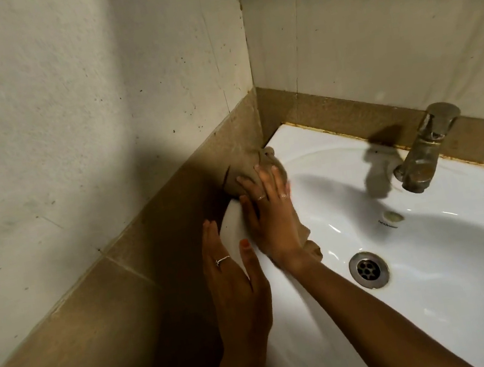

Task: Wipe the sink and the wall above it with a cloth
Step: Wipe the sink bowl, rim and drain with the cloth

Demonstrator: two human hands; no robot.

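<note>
Stood over a white sink (439, 295) set into a corner, brown tiles (334, 113) running as a band behind and beside it, pale speckled wall (93, 79) above. Pressed the right hand (271, 219) flat, fingers spread wide, onto a crumpled brown cloth (245, 170) at the sink's far left rim, close to the corner. Lay bunched against the side tile band there, the cloth, with a tail trailing under the wrist down into the basin. Wore rings on two right fingers. Rested the left hand (235, 275) open on the sink's left edge, just beside the right, fingers straight and together along the outer side, thumb on the rim's top, holding nothing; wore one ring there too. Showed a dull metal tap (424, 149) at the back rim, well apart from both hands, and a round metal drain (369, 269) in the basin's floor, near the right forearm.
</note>
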